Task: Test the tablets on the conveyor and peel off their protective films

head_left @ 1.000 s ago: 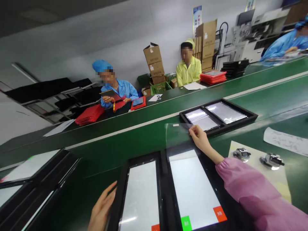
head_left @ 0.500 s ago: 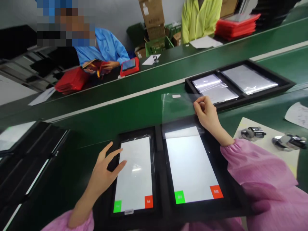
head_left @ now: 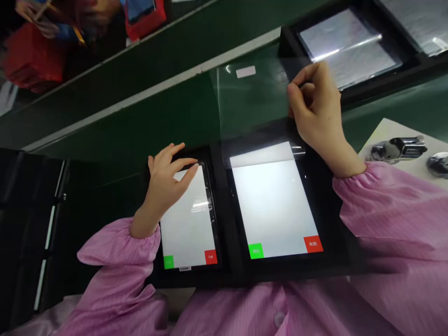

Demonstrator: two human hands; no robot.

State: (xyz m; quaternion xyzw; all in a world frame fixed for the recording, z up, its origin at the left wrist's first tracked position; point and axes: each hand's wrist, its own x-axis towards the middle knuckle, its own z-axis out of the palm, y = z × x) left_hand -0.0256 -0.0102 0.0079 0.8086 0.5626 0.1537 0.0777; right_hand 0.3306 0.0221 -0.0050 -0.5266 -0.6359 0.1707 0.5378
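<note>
In the head view, the person's right hand (head_left: pixel 317 109) pinches the right edge of a thin, clear plastic film (head_left: pixel 252 88) between thumb and fingertips, with the remaining fingers curled in. The film, marked by a small white rectangular tab (head_left: pixel 245 71), is lifted at a slant above a green conveyor belt (head_left: pixel 140 126), its lower edge near the top of a large white-lit tablet screen (head_left: pixel 271 205). Whether it touches that screen cannot be told.

The left hand (head_left: pixel 168 186) is open, fingers spread and curved over the upper end of a narrower white-lit tablet screen (head_left: pixel 187 219). Whether the fingertips touch the glass is also unclear. Both screens sit side by side in a black rectangular frame (head_left: pixel 224 275), each showing a green button at lower left and a red button at lower right. Gathered pink striped sleeves (head_left: pixel 395 219) cover both forearms.

Beyond, a black tray (head_left: pixel 350 49) holds glossy, film-covered panels. At right, a chrome metal device (head_left: pixel 397 149) lies on a cream paper sheet (head_left: pixel 385 130). At upper left, a co-worker's hands (head_left: pixel 35 14) are blurred beside a red tablet case (head_left: pixel 145 16).
</note>
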